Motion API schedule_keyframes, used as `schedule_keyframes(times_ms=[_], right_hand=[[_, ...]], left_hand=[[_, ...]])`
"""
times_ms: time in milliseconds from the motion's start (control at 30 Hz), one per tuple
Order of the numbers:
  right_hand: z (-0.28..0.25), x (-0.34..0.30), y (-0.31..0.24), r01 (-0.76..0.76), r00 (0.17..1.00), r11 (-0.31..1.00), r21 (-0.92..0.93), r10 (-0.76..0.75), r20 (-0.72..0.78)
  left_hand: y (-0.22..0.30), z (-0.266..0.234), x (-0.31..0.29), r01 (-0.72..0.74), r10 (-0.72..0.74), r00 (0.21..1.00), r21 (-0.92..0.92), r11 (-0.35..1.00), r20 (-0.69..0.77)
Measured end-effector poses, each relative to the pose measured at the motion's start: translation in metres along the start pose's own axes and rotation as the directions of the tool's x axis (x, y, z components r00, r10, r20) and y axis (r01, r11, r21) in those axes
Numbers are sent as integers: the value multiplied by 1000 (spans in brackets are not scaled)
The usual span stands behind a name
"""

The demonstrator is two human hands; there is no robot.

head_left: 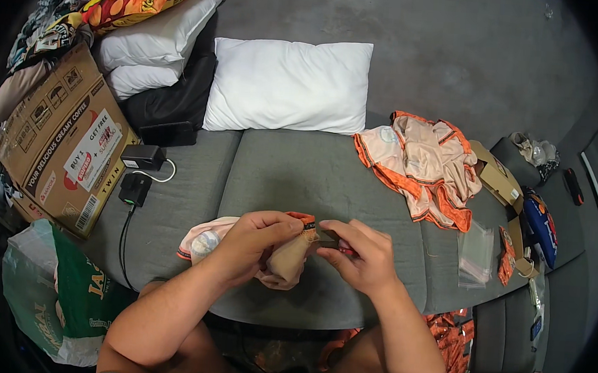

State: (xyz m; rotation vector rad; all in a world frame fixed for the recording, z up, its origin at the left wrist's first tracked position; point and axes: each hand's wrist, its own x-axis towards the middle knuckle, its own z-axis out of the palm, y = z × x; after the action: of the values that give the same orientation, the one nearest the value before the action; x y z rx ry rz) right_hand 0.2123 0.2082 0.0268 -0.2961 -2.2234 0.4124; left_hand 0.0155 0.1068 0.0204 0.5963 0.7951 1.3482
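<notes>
My left hand (257, 246) pinches the garment (284, 266), which stretches from left of that wrist to its orange trim (301, 218), raised between my hands. My right hand (365, 257), just right of that trim, grips a mostly hidden small tool (345, 249).

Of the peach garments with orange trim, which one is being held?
The nearer garment, held in the left hand. The farther garment lies loose toward the right on the grey sofa, touched by neither hand.
</notes>
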Motion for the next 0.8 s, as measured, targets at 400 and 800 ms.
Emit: schedule_keyframes(times_ms=[400, 800], right_hand=[[7, -5, 3, -13, 1000, 1000, -19, 13, -8], [9, -4, -4, -73, 996, 996, 56, 76, -55]], left_hand=[[-5, 1, 2, -26, 27, 999, 23, 999, -28], [-4, 3, -2, -59, 61, 997, 32, 998, -56]])
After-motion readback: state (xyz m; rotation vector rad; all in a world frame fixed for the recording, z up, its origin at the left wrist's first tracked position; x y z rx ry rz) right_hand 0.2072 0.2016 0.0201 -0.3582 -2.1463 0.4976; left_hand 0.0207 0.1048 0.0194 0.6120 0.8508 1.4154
